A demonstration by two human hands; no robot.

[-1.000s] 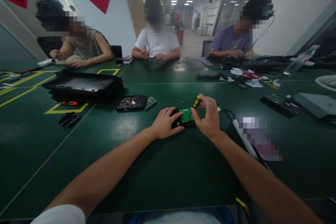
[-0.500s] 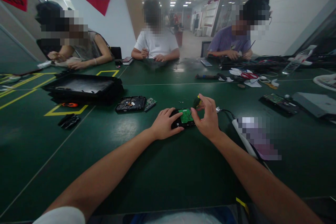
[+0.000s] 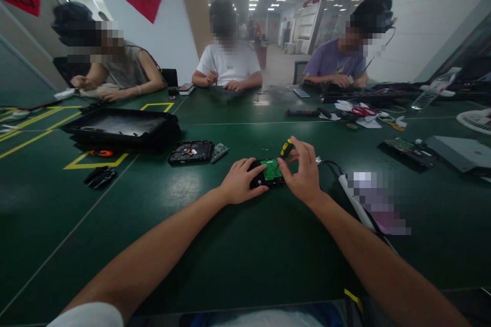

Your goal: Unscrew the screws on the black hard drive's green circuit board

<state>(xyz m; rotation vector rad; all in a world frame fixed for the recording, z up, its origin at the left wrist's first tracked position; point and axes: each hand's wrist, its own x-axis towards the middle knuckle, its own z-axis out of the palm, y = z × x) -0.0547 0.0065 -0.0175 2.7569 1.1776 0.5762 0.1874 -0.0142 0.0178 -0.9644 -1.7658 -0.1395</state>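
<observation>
A hard drive (image 3: 262, 182) with a green circuit board (image 3: 271, 169) facing up lies on the table in front of me. My left hand (image 3: 241, 182) grips its left end, fingers over the top and thumb along the near edge. Above the drive's right side, my right hand (image 3: 301, 171) is closed on a yellow-and-black screwdriver (image 3: 286, 148). The handle tilts up, and the tip is hidden by my fingers. Several tiny screws (image 3: 264, 149) lie just beyond the drive. To its left are an opened hard drive (image 3: 191, 152) and a loose circuit board (image 3: 220, 152).
Stacked black trays (image 3: 123, 127) stand at the left, near dark scraps (image 3: 101, 177). At my right are a white bar with a cable (image 3: 356, 203), another drive (image 3: 408, 152) and a grey box (image 3: 462, 153). Three people sit across the green table (image 3: 238, 245); a bottle (image 3: 433, 89) leans far right.
The screwdriver handle has turned in my right fingers, and more of its yellow side shows. My left hand and the hard drive have stayed in place.
</observation>
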